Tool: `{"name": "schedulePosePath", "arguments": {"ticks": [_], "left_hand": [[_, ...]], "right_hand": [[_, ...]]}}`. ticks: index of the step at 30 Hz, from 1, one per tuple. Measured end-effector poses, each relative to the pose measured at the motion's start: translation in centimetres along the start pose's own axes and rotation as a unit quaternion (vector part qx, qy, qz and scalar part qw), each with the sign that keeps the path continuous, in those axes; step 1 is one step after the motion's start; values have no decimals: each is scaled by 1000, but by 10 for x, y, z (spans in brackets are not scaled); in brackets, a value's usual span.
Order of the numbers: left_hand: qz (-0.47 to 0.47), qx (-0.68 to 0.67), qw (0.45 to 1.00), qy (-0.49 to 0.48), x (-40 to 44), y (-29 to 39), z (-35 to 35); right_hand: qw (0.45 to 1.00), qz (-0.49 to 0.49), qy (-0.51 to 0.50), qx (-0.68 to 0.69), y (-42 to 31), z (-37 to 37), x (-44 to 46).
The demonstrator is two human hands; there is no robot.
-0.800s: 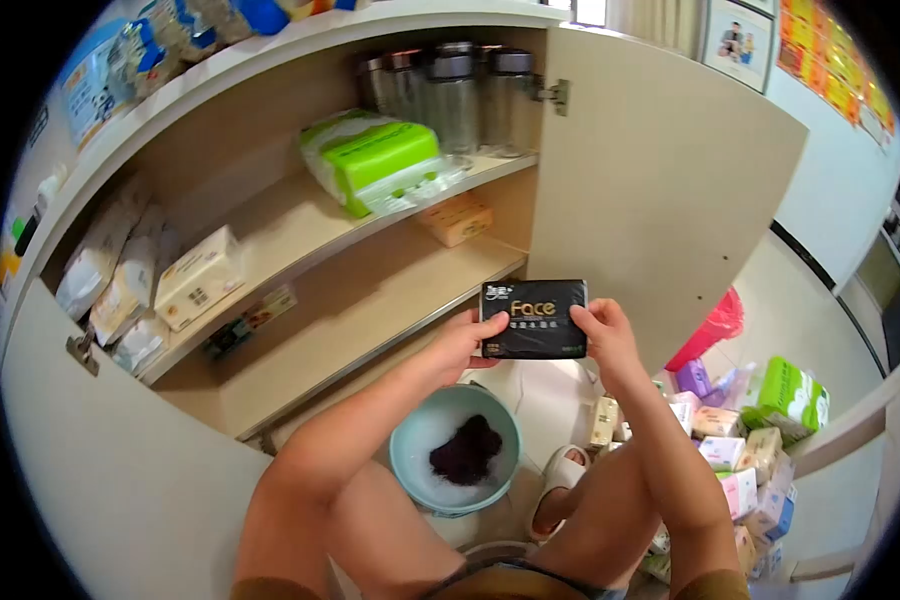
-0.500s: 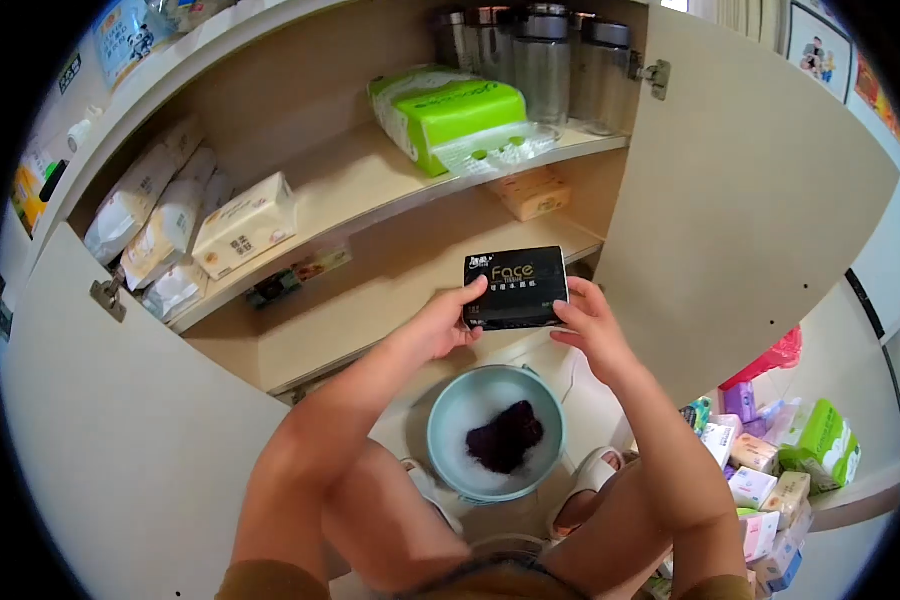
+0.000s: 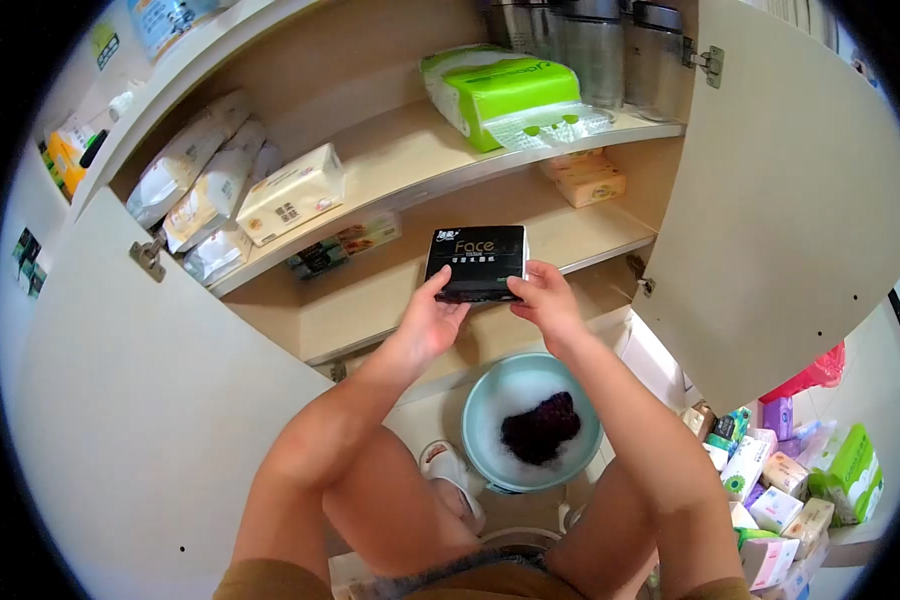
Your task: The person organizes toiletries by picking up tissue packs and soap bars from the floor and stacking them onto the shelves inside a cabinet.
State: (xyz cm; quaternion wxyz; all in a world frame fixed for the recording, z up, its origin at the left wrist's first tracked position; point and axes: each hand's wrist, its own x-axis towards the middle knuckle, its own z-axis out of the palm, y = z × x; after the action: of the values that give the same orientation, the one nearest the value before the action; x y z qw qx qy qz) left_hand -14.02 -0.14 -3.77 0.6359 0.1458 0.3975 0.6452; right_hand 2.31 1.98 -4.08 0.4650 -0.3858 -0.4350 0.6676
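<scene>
My left hand [image 3: 434, 322] and right hand [image 3: 550, 308], partly closed round a black tissue pack [image 3: 478, 265], now farther left, before the lower shelf [image 3: 365, 295]

Worn: brown top, left sleeve [image 3: 275, 579] and right sleeve [image 3: 708, 588] ending above the elbow. Shorts [image 3: 405, 584] read dark grey, mostly hidden. Slipper [image 3: 444, 465] was white, broad-banded. Left hand [image 3: 434, 318] and right hand [image 3: 552, 308] were bare.

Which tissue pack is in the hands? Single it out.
The black plastic pack with gold lettering, between left hand and right hand. Only it is held; the green plastic pack and cream rectangular pack lie on the pale upper shelf.
</scene>
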Motion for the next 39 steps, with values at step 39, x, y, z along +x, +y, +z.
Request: {"name": "schedulePosePath", "arguments": {"ticks": [39], "left_hand": [[319, -196, 883, 283, 91, 163, -169]], "right_hand": [[982, 128, -122, -68, 46, 62, -5]]}}
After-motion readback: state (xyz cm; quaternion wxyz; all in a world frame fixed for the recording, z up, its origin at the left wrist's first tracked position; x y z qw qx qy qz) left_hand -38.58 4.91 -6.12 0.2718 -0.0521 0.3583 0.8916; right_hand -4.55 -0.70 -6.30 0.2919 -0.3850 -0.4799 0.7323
